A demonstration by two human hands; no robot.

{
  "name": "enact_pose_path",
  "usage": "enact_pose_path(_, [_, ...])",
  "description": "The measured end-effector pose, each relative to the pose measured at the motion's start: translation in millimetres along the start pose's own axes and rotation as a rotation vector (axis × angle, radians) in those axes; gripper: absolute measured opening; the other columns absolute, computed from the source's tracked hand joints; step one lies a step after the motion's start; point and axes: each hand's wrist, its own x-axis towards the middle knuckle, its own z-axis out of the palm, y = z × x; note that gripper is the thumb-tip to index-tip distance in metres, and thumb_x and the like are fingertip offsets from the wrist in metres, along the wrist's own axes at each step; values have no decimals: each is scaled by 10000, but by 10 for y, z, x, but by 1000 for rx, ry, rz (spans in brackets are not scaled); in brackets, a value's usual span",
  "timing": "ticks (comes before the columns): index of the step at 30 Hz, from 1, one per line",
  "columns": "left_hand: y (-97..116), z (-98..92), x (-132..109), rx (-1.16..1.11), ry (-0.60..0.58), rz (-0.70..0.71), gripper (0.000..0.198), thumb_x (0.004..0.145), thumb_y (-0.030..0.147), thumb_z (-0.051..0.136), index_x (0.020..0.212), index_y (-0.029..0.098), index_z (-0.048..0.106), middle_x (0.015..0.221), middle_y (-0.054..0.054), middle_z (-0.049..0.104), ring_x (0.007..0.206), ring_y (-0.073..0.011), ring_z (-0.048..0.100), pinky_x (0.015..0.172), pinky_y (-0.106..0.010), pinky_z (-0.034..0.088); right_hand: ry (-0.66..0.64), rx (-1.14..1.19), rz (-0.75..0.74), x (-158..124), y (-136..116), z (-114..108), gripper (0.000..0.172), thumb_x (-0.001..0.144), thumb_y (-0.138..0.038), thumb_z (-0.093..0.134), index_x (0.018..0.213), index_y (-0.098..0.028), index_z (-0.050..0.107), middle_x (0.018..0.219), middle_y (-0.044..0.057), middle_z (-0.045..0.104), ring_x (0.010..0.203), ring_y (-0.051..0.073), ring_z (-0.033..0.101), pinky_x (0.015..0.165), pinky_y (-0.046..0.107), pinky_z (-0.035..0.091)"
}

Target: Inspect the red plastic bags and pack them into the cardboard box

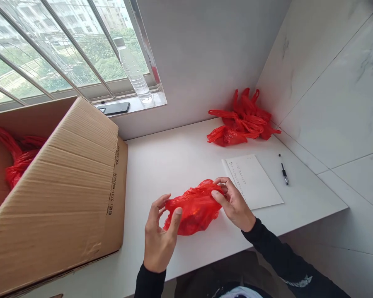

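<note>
A thin red plastic bag (194,211) with something inside lies near the front of the white table (155,165). What it contains shows only as dim shapes through the plastic. Around the bag's left end curves my left hand (161,236), thumb in front and fingers behind, gripping its edge. At the other end, my right hand (233,203) pinches the bag's upper right edge between thumb and fingers. Just beyond my right hand lies a white sheet of paper (261,182) with lines of writing, and a black pen (284,174) rests to the right of it.
A large open cardboard box (81,174) stands on the left, with a red bag (21,165) inside. Several tied red bags (242,120) are heaped in the back right corner. On the windowsill are a clear water bottle (135,74) and a dark phone (115,108).
</note>
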Motion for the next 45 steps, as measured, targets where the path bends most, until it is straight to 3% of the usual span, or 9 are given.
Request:
enact_pose_path(5, [-3,-3,29,-15,74,71,107,877,331,655,897,228,672,911,-28,651,866,-191,619,782,-303,504,71,-83,-36,24,-47,-44,240,955,-468,566,925,-230,551,754,-28,576,653,144,530,610,268,424])
enact_pose_path(8, [-47,-118,30,-176,190,-46,177,884,371,645,993,234,670,978,-35,670,908,-198,633,832,-313,514,221,13,-33,71,21,-145,251,980,-488,511,965,-237,519,701,-44,534,630,143,501,614,272,438])
enact_pose_path(12, [3,-212,-34,-130,114,41,278,842,314,687,1119,289,674,1116,-48,598,1073,-229,578,946,-344,468,183,0,-35,74,62,-201,248,985,-479,492,1018,-234,508,803,-4,568,754,181,566,710,333,500])
enact_pose_path(17, [107,-268,-173,-53,69,143,429,732,230,779,1132,364,706,1016,-30,554,962,-230,573,795,-311,486,447,-302,-364,-106,-164,-98,248,920,-341,599,1121,-266,476,1100,75,545,996,242,572,879,428,501])
enact_pose_path(24, [185,-391,-295,-276,-138,-69,283,901,475,560,906,245,724,875,-39,682,789,-211,630,668,-268,508,-353,-875,-660,-215,-377,63,328,1002,-343,501,1314,-242,493,1055,48,695,969,228,642,1161,567,259])
enact_pose_path(27, [201,-359,-323,-308,-140,-253,323,908,500,557,777,211,612,731,-2,571,651,-142,529,587,-222,455,-542,-931,-587,-273,-339,100,293,1047,-325,378,1204,-183,581,869,34,711,768,192,646,1047,473,421])
enact_pose_path(33, [364,-222,-337,-619,-252,-565,364,793,397,751,1011,272,488,771,35,565,584,-119,543,548,-227,452,-598,-1141,-333,-280,-267,218,222,981,-127,409,1052,-159,616,847,73,670,676,214,631,547,315,428])
enact_pose_path(39, [546,-166,-388,-456,-317,-581,592,778,439,742,1268,273,453,711,24,629,543,-126,514,528,-228,420,-549,-1335,-94,-91,-213,309,165,951,-149,475,882,-139,625,657,87,639,526,242,606,461,313,337])
enact_pose_path(45, [280,-132,-341,-320,-334,-554,388,802,553,665,955,198,628,783,-24,673,510,-115,495,479,-230,376,-574,-1353,-187,-39,-216,332,256,839,8,519,1015,-153,613,849,95,690,703,254,664,524,294,389])
